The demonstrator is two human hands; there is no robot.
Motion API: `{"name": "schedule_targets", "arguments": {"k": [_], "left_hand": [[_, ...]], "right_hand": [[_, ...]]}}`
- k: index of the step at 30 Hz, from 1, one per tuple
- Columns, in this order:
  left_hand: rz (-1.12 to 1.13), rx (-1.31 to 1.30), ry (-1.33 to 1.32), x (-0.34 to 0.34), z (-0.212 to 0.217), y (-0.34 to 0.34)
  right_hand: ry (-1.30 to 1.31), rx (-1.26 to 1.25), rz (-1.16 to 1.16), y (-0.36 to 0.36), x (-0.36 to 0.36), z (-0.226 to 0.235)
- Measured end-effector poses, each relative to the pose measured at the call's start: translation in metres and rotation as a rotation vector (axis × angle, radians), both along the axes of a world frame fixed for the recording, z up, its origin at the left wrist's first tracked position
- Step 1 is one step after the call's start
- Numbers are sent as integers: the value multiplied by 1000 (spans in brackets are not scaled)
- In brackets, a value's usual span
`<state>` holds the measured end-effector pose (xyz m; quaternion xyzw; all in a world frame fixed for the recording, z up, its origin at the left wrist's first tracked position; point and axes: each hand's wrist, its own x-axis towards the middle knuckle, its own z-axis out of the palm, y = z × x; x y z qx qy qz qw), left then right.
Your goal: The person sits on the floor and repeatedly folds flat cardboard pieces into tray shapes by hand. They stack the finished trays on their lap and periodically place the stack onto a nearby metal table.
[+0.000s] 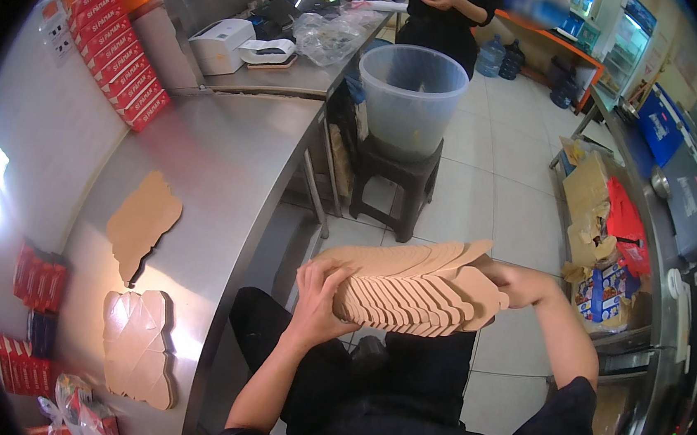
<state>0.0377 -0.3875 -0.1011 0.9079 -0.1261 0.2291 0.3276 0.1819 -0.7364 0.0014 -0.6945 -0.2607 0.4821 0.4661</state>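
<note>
Brown cardboard makes up the bundle of flat blanks (417, 286) held across the lower middle of the frame, its many thin layers fanned into a ridge of pale, wavy-cut edges. At its left end the left hand (321, 298) has its fingers bent over the outer layers, closed on the bundle; the right hand (521, 284) is at the opposite end, with its fingers mostly hidden behind the board, so how tightly they are closed cannot be told. Judging by the loose, staggered layers, the handling seems partway: this bundle is off the tabletop (229, 157) and spread out, but not squared up, and none of its blanks is folded. At lower left, a glossy, creased stack of blanks (138, 348) lies flat on the brushed metal, with a matt brown, lobed pile (143, 220) just above it in the frame; both are out of the hands, and whether they are already dealt with or still waiting is unclear. Farther off, a dark plastic stool (398, 172) carries a cloudy, translucent tub (409, 98) at upper centre, and glossy red boxes (118, 52) rise in a slanting column at upper left.
</note>
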Motion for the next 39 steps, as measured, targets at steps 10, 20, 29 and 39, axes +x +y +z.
{"name": "schedule_targets", "arguments": {"k": [10,20,29,39], "left_hand": [[-96,-18,52,8,10,-4],[-20,21,81,2,2,0],[-27,52,47,4,-1,6],[132,-123,1,6,8,4]], "right_hand": [[-445,-500,143,62,-25,-23],[-521,-565,297,93,-24,-40],[-579,-608,431,111,-20,-43],[-727,-104,161,80,15,28]]}}
